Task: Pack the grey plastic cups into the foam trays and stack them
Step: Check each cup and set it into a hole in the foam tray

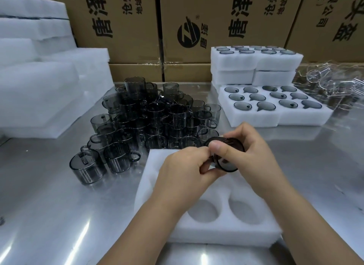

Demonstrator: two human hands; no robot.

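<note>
Both hands held one grey cup [233, 146] just above the far part of an open foam tray [216, 231] that lay on the steel desk [59, 205]. The right hand [254, 158] had its grip closed round the cup's wall, thumb laid over the top. The left hand [183, 172] pinched the cup's near side with curled fingers (whether at the handle I could not tell). Two round pockets [202, 211] showed in the tray's near row, both empty; the rest lay under the hands. Beyond the tray to the left, a pile of grey cups [153, 118] stood loose on the desk, some set on top of others. Farther right, filled trays [256, 120] lay side by side, a cup in each of their twelve pockets. Behind them rose a stack of trays [236, 63], grey rims showing in its top layer. Plain foam blocks [39, 91] were piled at the left, with cardboard boxes [128, 28] along the back.
</note>
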